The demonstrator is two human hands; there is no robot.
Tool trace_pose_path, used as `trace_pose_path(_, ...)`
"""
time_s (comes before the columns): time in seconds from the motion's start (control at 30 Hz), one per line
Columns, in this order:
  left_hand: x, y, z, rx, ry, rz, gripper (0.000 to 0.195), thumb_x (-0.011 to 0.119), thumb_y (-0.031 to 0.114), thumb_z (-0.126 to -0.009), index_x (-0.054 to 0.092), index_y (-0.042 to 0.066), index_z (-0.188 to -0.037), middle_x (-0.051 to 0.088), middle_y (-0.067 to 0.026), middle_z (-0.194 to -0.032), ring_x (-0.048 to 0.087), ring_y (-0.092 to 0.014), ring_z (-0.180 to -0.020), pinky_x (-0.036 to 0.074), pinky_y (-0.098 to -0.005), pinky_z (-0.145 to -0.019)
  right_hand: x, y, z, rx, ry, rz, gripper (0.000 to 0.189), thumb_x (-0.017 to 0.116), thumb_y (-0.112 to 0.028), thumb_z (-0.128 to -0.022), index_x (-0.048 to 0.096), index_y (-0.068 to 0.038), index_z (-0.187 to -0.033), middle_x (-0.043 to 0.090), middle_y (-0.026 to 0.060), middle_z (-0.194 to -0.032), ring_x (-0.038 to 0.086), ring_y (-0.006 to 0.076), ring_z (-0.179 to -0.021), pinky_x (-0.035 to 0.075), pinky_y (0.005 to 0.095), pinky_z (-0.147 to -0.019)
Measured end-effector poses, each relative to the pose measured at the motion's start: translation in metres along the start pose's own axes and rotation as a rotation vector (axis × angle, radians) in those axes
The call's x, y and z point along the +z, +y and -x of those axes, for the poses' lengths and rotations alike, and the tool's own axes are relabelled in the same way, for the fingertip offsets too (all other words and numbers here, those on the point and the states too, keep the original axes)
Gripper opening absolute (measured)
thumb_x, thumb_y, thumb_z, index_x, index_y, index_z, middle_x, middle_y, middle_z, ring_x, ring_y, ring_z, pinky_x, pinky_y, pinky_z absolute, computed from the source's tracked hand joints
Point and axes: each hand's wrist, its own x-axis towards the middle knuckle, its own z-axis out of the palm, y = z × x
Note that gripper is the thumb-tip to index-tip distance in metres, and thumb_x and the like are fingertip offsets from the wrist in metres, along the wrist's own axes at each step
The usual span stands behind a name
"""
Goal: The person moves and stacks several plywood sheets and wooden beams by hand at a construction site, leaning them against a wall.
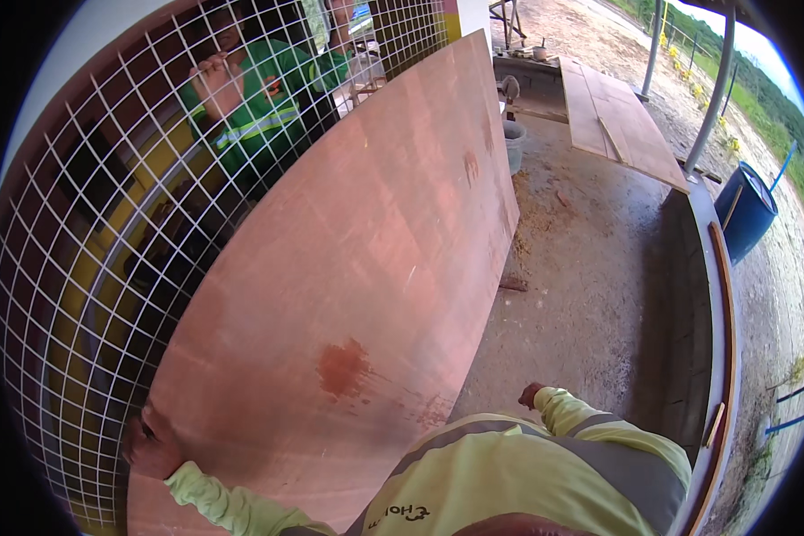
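Observation:
A large reddish plywood sheet [348, 268], with darker wet-looking stains, stands tilted on its edge against a white wire mesh panel [107, 221]. At the lower left, my left hand [151, 445] grips the sheet's outer edge, next to the mesh. My right hand [530, 395] hangs low past the sheet's right edge, over the concrete floor. Its fingers look curled, and nothing shows in it. Behind the mesh, a person in a green shirt with reflective bands [261, 100] stands with one raised hand [218, 84] at the wires.
More plywood [623, 124] lies across a low block wall at the far right. A grey bucket [513, 144] stands beyond the sheet, near scattered debris. A long timber strip [727, 335] runs along the right wall's top. Outside are a blue barrel [747, 211] and metal posts [713, 94].

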Motion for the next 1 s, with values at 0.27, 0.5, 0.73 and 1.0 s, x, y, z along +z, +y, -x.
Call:
trace_pose_path(0.27, 0.011, 0.016, 0.005, -0.04, -0.078, 0.108, 0.043, 0.05, 0.048, -0.085, 0.063, 0.01, -0.068, 0.058, -0.0144, -0.06, 0.055, -0.035, -0.056, 0.04, -0.0458, -0.049, 0.046, 0.02, 0.023, 0.178, 0.094, -0.292, 0.032, 0.046, -0.035, -0.079, 0.069, -0.012, -0.085, 0.066, 0.008, -0.09, 0.059, 0.0289, -0.091, 0.045, 0.0421, -0.082)
trace_pose_path(0.5, 0.017, 0.007, 0.007, -0.039, -0.047, -0.089, 0.045, 0.05, 0.049, -0.085, 0.061, 0.01, -0.065, 0.057, -0.013, -0.058, 0.055, -0.034, -0.052, 0.04, -0.0451, -0.047, 0.03, 0.007, 0.013, 0.139, 0.107, -0.309, 0.026, 0.048, -0.03, -0.079, 0.067, -0.012, -0.084, 0.066, 0.0095, -0.087, 0.06, 0.0286, -0.089, 0.047, 0.042, -0.08)
trace_pose_path(0.73, 0.01, 0.005, -0.001, -0.076, -0.03, -0.019, 0.045, 0.057, 0.041, -0.082, 0.053, 0.004, -0.057, 0.051, -0.0125, -0.054, 0.05, -0.035, -0.052, 0.037, -0.0446, -0.049, 0.009, 0.008, -0.014, -0.209, 0.074, 0.187, 0.033, 0.068, -0.027, -0.07, 0.06, -0.013, -0.099, 0.063, 0.0095, -0.096, 0.06, 0.0297, -0.09, 0.05, 0.0414, -0.075)
trace_pose_path(1.0, 0.005, 0.009, -0.003, -0.098, 0.015, 0.082, 0.039, 0.063, 0.042, -0.075, 0.053, 0.009, -0.055, 0.053, -0.0068, -0.055, 0.053, -0.028, -0.056, 0.038, -0.0383, -0.055, 0.014, 0.014, -0.002, -0.166, -0.048, 0.317, 0.039, 0.068, -0.035, -0.073, 0.057, -0.018, -0.107, 0.061, 0.0056, -0.108, 0.057, 0.0275, -0.102, 0.047, 0.0403, -0.082)
